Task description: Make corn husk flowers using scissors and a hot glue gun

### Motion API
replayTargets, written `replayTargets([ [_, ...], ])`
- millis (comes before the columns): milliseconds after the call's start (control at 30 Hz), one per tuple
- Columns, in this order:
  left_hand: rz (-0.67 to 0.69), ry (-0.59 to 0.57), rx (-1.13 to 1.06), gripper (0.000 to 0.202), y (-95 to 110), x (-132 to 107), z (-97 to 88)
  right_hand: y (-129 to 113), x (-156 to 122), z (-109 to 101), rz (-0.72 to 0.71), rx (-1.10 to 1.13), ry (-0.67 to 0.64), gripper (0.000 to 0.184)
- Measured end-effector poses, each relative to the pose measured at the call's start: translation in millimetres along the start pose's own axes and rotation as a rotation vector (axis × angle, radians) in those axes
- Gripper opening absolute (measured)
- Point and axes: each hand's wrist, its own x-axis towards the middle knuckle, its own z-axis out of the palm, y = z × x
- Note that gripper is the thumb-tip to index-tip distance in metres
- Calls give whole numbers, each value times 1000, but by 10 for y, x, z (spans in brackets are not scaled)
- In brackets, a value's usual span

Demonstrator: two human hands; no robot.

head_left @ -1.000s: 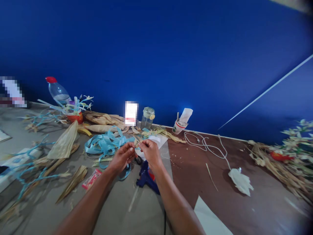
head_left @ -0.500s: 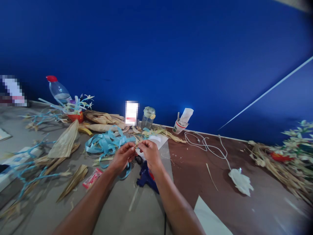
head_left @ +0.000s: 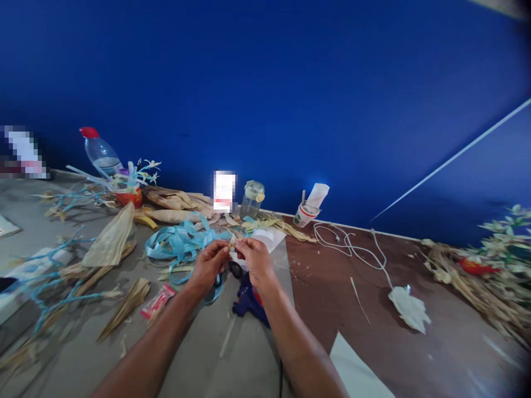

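My left hand (head_left: 209, 264) and my right hand (head_left: 256, 258) meet over the middle of the table, fingertips pinched close together. Between them is a small pale piece of dried husk (head_left: 233, 241), mostly covered by the fingers. Beneath my right wrist lies a dark blue glue gun (head_left: 248, 303), partly hidden by the forearm, with a pale glue stick (head_left: 227, 336) by it. A tangle of light blue ribbon (head_left: 178, 240) spreads just left of my left hand. White paper (head_left: 271, 239) rests behind my right hand.
Dried husks (head_left: 178, 202), blue-wrapped stems (head_left: 53, 254) and a red-white packet (head_left: 158, 301) lie leftward. Along the blue wall stand a red-capped bottle (head_left: 102, 152), a glass jar (head_left: 252, 199) and a paper cup (head_left: 306, 214). Rightward are a white cable (head_left: 352, 243) and a flower bundle (head_left: 489, 271).
Both hands keep almost the same place and pinch; the fingers shift only slightly around the small husk piece. The whole view moves a little.
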Motion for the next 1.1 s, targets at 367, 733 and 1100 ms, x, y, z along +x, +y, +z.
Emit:
replayTargets([
  [367, 67, 35, 78, 27, -35, 21, -12, 44, 16, 13, 29, 15, -18, 19],
  [733, 105, 81, 65, 23, -42, 24, -26, 78, 4, -3, -1, -117, -35, 20],
  [1100, 158, 210, -18, 23, 42, 34, -41, -136, -426, -443, -210, -1106, -250, 20],
])
